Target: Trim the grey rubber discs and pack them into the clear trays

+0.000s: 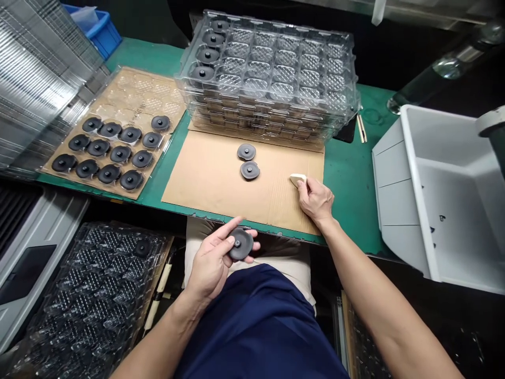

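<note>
My left hand (213,255) holds a black round disc (241,244) with a small raised hub, in front of the table edge. Thumb and fingers grip its rim. On the right side of the cardboard sheet (205,179), my right hand (316,199) is closed around a small white block (298,179), whose exact kind I cannot make out. Two similar black discs, an upper disc (246,152) and a lower disc (250,170), lie close together on the cardboard between the hands and the tray stack.
Behind the cardboard stands a stack of clear trays (272,89), with several discs in its left column. A clear tray (130,108) at left holds several discs. A white bin (410,210) stands at right, a blue bin (104,34) at back left. More trays (90,284) lie below left.
</note>
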Demonstrator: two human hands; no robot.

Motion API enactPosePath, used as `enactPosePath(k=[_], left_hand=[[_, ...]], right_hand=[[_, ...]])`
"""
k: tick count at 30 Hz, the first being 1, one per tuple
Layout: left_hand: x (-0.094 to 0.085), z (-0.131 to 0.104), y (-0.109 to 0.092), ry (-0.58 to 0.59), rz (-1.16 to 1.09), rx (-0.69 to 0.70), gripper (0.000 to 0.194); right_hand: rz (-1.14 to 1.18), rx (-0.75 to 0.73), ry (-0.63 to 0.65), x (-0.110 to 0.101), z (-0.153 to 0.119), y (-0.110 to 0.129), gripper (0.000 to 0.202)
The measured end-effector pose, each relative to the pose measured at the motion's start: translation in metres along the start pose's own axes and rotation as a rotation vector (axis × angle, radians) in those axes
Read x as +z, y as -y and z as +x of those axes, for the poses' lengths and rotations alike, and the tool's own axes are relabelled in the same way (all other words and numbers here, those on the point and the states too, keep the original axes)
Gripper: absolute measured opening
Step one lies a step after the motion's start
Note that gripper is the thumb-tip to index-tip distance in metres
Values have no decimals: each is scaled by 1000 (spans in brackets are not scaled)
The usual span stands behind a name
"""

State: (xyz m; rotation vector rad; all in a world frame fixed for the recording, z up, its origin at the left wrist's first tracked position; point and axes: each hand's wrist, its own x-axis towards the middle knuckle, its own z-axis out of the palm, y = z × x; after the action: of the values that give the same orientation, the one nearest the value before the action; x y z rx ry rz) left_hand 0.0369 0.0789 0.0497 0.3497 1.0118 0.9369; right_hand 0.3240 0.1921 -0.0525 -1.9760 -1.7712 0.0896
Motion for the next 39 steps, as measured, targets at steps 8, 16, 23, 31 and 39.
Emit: enactPosePath(k=[8, 16, 23, 31, 39], left_hand=[[-2, -6, 17, 29, 284, -4, 71], [2, -3, 11, -169, -176, -69, 45], [2, -19, -17, -95, -383, 10, 64], [5, -32, -21, -95, -346, 68, 65], [0, -30, -22, -114, -320, 54, 59]], right_hand=[[1, -7, 1, 0, 0, -2, 37], [34, -7, -21, 0, -2, -2, 38], [8, -9, -25, 1, -2, -2, 36], [-24, 5, -23, 1, -1, -1, 36], [-34, 25, -26, 2, -2, 0, 35]])
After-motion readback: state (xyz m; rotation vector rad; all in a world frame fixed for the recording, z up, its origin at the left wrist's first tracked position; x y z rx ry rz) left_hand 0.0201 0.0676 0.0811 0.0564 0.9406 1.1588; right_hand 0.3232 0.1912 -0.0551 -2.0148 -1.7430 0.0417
